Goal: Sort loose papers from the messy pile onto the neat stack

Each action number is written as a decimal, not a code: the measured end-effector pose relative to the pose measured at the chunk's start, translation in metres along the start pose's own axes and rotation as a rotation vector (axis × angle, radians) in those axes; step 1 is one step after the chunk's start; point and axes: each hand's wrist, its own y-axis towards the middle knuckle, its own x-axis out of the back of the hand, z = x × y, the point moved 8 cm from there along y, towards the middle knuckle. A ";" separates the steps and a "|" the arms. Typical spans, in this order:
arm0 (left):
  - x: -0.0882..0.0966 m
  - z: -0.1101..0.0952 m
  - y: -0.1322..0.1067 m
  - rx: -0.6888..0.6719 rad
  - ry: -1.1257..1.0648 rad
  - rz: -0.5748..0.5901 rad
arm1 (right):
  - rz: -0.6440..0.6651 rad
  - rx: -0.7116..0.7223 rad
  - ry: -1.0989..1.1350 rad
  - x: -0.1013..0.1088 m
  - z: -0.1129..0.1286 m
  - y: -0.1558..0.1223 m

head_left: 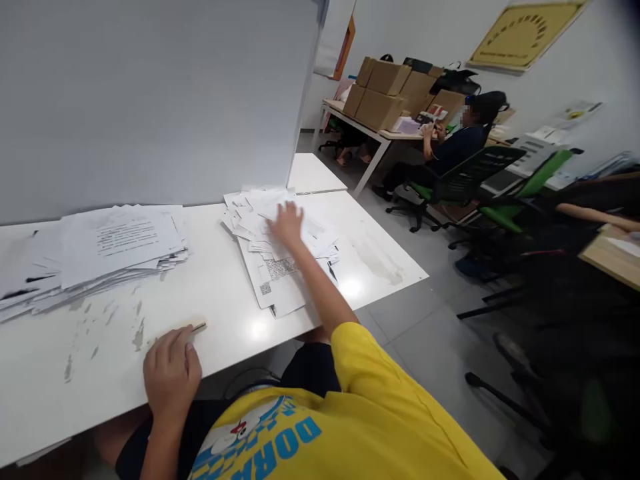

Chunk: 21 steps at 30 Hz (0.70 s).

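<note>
Head view: a person in a yellow shirt sits at a white table (215, 280), the right hand (287, 223) stretched out and laid flat, fingers loosely spread, on top of a loose heap of papers (280, 257) near the table's far right part, just in front of a grey partition (150, 93). The left hand (171, 373) rests near the front edge, fingers curled in around a slim pencil-like stick (199, 327) whose tip pokes out past the knuckles toward the right; whether the grip is tight cannot be told. The heap is fanned and uneven, its largest sheets running lengthwise from the partition toward the near edge, their lower corners reaching the table's edge. That overhang looks like the weak spot: a sideways sweep of the flat palm could drag the top slips off and send the bottom sheets sliding to the floor. A second, thicker stack of printed sheets (100, 250) lies well apart to the left, its long side along the partition. Beyond, another person sits in a green chair (470, 177) at a desk piled with cardboard boxes (395, 90).
</note>
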 end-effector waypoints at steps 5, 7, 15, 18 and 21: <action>0.000 0.000 0.001 -0.001 -0.025 0.024 | 0.065 -0.286 0.033 0.007 -0.164 -0.064; 0.002 -0.001 0.001 -0.020 -0.025 0.027 | -0.035 -0.281 0.056 0.008 -0.191 -0.089; 0.001 -0.002 0.003 -0.015 -0.010 0.040 | -0.176 -0.284 0.193 -0.002 -0.208 -0.104; 0.001 -0.003 0.003 -0.023 -0.006 0.031 | -0.170 -0.267 0.194 -0.006 -0.207 -0.102; 0.001 -0.002 0.003 -0.026 -0.004 0.020 | -0.145 -0.259 0.201 -0.009 -0.208 -0.102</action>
